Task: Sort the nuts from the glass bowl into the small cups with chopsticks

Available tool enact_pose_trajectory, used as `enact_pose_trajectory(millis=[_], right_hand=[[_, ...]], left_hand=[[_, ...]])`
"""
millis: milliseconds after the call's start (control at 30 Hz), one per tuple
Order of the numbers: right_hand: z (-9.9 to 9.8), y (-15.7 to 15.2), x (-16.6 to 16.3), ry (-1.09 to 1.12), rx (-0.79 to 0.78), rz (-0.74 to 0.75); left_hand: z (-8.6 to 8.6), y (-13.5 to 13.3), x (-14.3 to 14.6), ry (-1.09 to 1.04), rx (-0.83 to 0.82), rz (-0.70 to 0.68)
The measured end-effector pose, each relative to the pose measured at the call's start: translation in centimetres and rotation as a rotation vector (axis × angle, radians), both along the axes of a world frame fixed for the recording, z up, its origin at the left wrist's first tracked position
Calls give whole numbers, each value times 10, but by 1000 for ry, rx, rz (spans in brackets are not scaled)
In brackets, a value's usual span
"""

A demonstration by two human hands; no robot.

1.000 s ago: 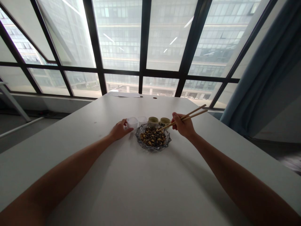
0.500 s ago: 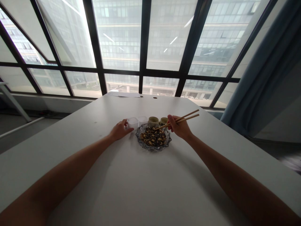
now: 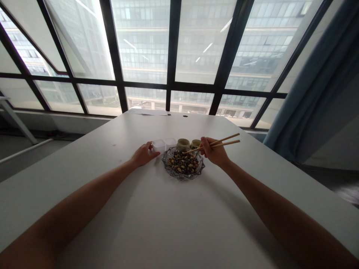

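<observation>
A scalloped glass bowl holds a mix of nuts and seeds. My right hand grips a pair of wooden chopsticks, whose tips reach into the mix near the bowl's far side. My left hand is closed around the near-left side of a small translucent plastic container, thumb in front and fingers behind. A second translucent container stands right beside it. Behind the bowl are two small yellowish-green cups, the right one partly hidden by my right hand.
Everything stands on a long white table. White papers lie at its far end, near two round holes. Beyond are large windows with dark frames. A blue curtain hangs on the right, and a white metal frame stands at left.
The rear ends of the chopsticks have dropped slightly and spread a little, while the tips stay in the mix. My left hand keeps its place on the container.
</observation>
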State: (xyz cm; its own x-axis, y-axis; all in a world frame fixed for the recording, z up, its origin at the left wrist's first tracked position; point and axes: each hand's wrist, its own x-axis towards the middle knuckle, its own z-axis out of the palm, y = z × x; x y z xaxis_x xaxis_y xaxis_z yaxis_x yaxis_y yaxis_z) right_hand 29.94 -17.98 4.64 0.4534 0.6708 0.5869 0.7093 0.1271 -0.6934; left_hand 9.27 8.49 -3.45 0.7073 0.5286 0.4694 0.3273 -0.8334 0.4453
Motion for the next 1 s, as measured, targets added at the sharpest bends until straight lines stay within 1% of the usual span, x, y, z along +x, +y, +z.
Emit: enact_pose_trajectory(millis=[133,233,333,400,500,567,667,767,867,1000], right_hand=[[3,-2,-4,14,33,-28],[7,-2,-7,116,83,-14],[13,-3,-8,232,83,13],[17,-4,-8,270,41,45],[17,-4,-10,278,-101,116],[15,-3,-13,275,-190,173],[9,1,-17,262,-232,218],[4,3,-19,205,-209,206],[1,4,-19,139,-161,158],[4,4,-17,126,-101,98]], left_hand=[[0,0,0,15,-19,-8],[-1,-1,0,-6,29,18],[-1,-2,0,-11,82,83],[-1,-3,-1,14,86,115],[0,-3,-1,36,85,123],[-1,-2,0,21,82,111],[-2,1,0,-20,77,69],[-3,3,0,-35,52,31],[-2,2,-1,-19,18,23],[-1,1,-1,-3,-20,22]])
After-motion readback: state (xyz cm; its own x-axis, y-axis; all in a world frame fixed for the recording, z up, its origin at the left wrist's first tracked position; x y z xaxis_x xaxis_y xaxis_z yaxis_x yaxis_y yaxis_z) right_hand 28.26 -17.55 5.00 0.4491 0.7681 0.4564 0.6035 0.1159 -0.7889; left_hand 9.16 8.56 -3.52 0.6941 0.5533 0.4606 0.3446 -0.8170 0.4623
